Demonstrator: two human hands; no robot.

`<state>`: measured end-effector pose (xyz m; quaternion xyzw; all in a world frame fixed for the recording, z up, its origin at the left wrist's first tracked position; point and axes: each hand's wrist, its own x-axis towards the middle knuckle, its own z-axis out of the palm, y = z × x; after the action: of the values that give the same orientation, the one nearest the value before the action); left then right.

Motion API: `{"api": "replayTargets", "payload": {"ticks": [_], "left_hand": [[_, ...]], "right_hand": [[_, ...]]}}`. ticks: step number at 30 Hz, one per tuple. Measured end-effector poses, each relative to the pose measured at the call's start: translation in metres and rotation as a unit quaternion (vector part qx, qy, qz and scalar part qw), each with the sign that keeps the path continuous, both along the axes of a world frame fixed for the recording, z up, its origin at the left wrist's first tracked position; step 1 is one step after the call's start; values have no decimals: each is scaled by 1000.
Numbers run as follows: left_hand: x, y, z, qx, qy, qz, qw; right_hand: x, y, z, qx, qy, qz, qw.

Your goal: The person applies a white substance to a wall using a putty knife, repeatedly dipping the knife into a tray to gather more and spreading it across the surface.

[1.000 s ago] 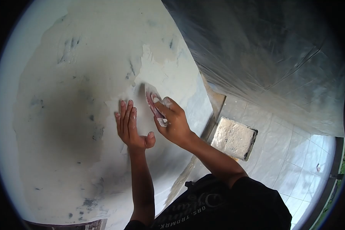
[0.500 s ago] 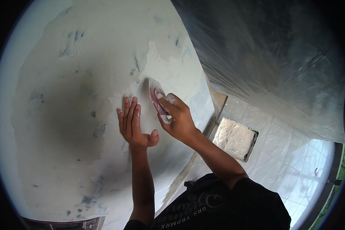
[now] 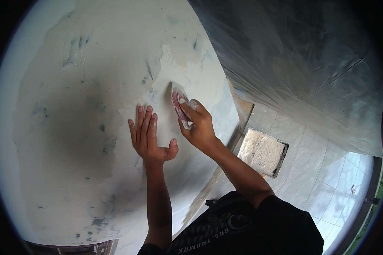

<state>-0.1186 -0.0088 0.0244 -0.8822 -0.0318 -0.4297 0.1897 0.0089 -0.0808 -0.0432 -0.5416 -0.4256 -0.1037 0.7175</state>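
A large pale wall (image 3: 68, 170) with dark smudges and patches of whitish coating fills the left and middle. My left hand (image 3: 148, 138) lies against it with fingers stretched out, holding nothing. To its right, my right hand (image 3: 198, 125) is closed round a flat scraper (image 3: 179, 101) with a reddish, white-smeared body. The scraper's upper edge is at the wall, beside an irregular patch of coating. White residue marks the fingers of both hands.
A square tray (image 3: 261, 153) of whitish paste sits on the grey tiled floor (image 3: 306, 170) at the right. Translucent plastic sheeting (image 3: 302, 72) hangs at the upper right. A dark-framed opening (image 3: 76, 247) is at the lower left edge.
My right hand and the scraper have moved slightly right and up along the wall. My left hand has stayed nearly in place, its fingers still spread.
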Motion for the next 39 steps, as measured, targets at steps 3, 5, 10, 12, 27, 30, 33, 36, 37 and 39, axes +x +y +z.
{"api": "replayTargets", "payload": {"ticks": [3, 5, 10, 12, 27, 30, 33, 36, 37, 39], "left_hand": [[1, -1, 1, 3, 4, 7, 1000], [1, -1, 2, 7, 6, 11, 1000], [2, -1, 2, 5, 7, 14, 1000], [1, -2, 2, 12, 8, 21, 1000], [2, -2, 1, 11, 16, 31, 999], [3, -3, 2, 10, 9, 37, 999], [2, -3, 2, 9, 18, 46, 999], [3, -3, 3, 11, 21, 46, 999], [4, -4, 3, 11, 22, 44, 999], [4, -5, 3, 15, 22, 58, 998]], "right_hand": [[46, 14, 37, 48, 18, -98, 994], [70, 32, 52, 41, 10, -122, 992], [34, 35, 24, -12, -15, -77, 997], [2, 21, -8, -13, -37, -49, 998], [1, 13, -29, -9, 16, -45, 999], [20, 6, -10, 2, 52, -72, 996], [64, 25, 24, -1, 72, -121, 990], [66, 48, 15, -22, 37, -111, 993], [52, 44, 10, -28, 54, -95, 994], [21, 32, -12, -53, 46, -66, 995]]}}
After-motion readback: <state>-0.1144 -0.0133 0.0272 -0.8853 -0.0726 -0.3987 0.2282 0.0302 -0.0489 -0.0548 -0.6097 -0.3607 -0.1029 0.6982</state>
